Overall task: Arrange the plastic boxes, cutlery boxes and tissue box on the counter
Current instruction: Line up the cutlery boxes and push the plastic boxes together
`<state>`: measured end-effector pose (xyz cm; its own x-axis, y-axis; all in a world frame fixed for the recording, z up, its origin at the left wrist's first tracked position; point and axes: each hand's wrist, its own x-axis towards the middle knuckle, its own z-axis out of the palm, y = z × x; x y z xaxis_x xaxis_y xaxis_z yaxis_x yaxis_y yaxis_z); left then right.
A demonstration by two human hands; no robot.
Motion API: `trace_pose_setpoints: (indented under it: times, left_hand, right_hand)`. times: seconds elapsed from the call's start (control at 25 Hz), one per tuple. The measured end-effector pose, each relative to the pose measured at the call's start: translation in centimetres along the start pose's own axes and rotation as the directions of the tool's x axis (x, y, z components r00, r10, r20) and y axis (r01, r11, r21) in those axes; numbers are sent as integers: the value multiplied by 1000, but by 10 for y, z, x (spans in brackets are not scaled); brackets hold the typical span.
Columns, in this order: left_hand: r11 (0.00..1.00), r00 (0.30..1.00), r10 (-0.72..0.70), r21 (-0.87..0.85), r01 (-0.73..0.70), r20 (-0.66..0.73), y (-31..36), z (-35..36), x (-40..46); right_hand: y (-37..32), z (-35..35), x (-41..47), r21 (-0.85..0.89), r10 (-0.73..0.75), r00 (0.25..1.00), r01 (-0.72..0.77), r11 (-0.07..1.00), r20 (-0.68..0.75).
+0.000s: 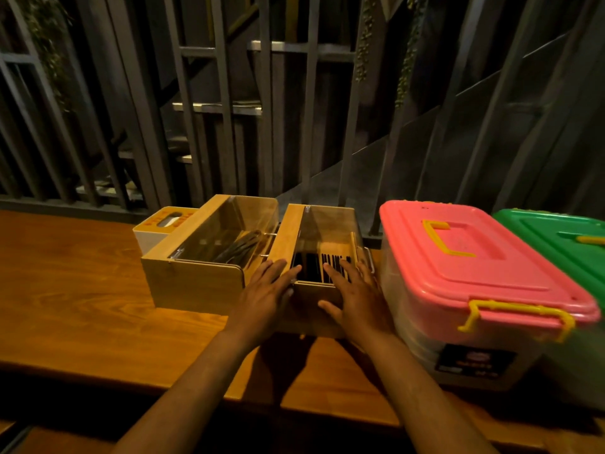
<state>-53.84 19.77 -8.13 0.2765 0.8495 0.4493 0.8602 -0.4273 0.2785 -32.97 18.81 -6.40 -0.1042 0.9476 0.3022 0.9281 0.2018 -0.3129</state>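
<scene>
Two wooden cutlery boxes with clear lids stand side by side on the wooden counter [82, 290]. The left cutlery box [196, 283] holds dark utensils. The right cutlery box [324, 234] has dark slotted contents. My left hand [266, 293] lies flat against its left front corner, and my right hand [355, 290] rests on its front right top, fingers spread. A white tissue box [154, 232] with an orange top sits behind the left cutlery box. A clear plastic box with a pink lid [474, 267] stands to the right, and a green-lidded box [563, 237] stands beyond it.
Grey metal railings [229, 126] run behind the counter's back edge, with stairs visible beyond. The counter's near edge runs just below my forearms. Bare wooden counter top stretches to the left of the boxes.
</scene>
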Motion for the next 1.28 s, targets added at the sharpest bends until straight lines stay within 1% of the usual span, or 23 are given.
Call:
trace_pose_setpoints:
  times: [0.28,0.44,0.52,0.64,0.72,0.76,0.8,0.84,0.92,0.96,1.04,1.12,1.2,1.28]
  left_hand:
    - [1000,1000,1,-26,0,27,-15,6,23]
    - [1000,1000,9,17,-9,16,-16,8,24]
    - [999,1000,-7,44,6,26,-13,6,22]
    - [991,999,-2,135,-2,36,-2,-2,16]
    - [985,999,-20,169,14,35,8,-11,11]
    - [986,999,-26,165,22,24,15,-17,7]
    - [988,999,-35,149,33,8,22,-25,4]
    - [990,999,-39,137,40,-16,31,-34,1]
    - [988,997,-17,152,28,-73,54,-51,-2]
    - [987,995,-2,159,17,-96,68,-58,-4]
    - [988,990,34,156,-12,-137,99,-68,-6]
    - [990,985,61,136,-39,-163,137,-68,-7]
    - [990,977,94,119,-72,-193,179,-60,-8]
    - [990,973,112,106,-92,-202,224,-47,-7]
  right_hand:
    - [1,7,20,-29,-2,1000,2,1000,-25]
    - [2,9,20,-53,-20,999,18,998,-50]
    - [-1,8,19,-110,-7,1000,5,994,-24]
    - [-10,0,19,-195,63,995,-48,980,74]
    - [-19,-14,11,-160,89,990,-71,985,113]
    - [-24,-24,5,-123,75,991,-61,990,108]
    - [-29,-37,-2,-87,40,996,-33,996,78]
    - [-33,-52,-10,-58,-7,1000,8,998,17]
    - [-35,-83,-25,-39,-96,983,91,995,-154]
    - [-32,-98,-31,-36,-116,967,111,993,-228]
    - [-12,-124,-45,-21,-89,939,87,996,-332]
    - [25,-146,-63,-8,-35,923,35,999,-383]
    - [71,-166,-83,-26,-6,914,-5,1000,-405]
    - [115,-183,-104,-40,47,939,-64,997,-340]
